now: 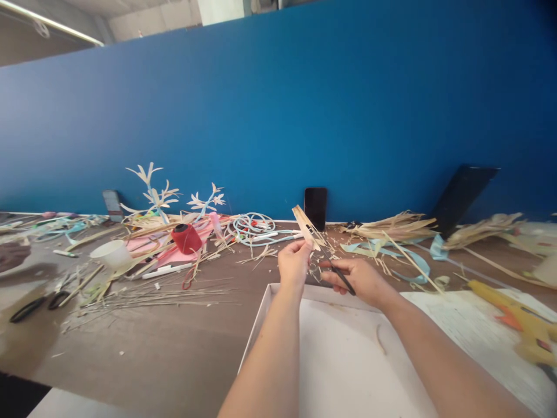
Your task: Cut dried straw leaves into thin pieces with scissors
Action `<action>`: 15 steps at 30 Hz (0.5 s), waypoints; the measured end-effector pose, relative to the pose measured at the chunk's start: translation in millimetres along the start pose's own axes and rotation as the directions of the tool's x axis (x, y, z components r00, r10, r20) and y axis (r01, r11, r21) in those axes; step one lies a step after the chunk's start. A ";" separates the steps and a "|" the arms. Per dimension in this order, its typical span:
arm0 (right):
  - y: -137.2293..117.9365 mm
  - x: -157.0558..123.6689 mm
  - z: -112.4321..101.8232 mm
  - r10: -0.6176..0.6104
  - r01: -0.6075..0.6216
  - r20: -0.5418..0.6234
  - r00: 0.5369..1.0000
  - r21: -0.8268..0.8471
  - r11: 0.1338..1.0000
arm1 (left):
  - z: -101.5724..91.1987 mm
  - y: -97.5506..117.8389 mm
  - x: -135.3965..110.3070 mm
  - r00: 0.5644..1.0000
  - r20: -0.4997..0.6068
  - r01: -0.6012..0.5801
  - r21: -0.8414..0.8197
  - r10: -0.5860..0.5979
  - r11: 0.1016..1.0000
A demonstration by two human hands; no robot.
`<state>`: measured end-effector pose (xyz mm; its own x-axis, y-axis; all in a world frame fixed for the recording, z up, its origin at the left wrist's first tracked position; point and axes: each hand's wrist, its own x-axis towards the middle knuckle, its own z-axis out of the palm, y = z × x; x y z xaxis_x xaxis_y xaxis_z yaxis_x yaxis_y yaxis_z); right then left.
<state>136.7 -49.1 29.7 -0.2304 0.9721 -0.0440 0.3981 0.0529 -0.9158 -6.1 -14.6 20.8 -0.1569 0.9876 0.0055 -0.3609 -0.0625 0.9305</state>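
Head view — hands, phone behind, strips around

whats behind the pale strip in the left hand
Behind the pale strip, a black phone stands by the blue partition. The strip covers the phone's lower left corner and some tabletop, so anything right there can't be seen.

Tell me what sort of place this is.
Probably a craft table, perhaps in a workshop. Three things suggest it: the yellow glue gun on the right, the red spool left of centre, and the pale, handmade-looking flowers in front of the blue partition.
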 end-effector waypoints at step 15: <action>-5.0 -1.5 -0.5 -0.007 0.007 0.001 1.000 -0.011 1.000 | 0.0 0.0 -0.6 1.000 0.020 0.023 -0.015 -0.023 1.000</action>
<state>135.5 -50.6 34.5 -0.2338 0.9715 -0.0382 0.4066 0.0620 -0.9115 -6.0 -15.2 20.8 -0.1302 0.9915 -0.0087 -0.3780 -0.0415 0.9249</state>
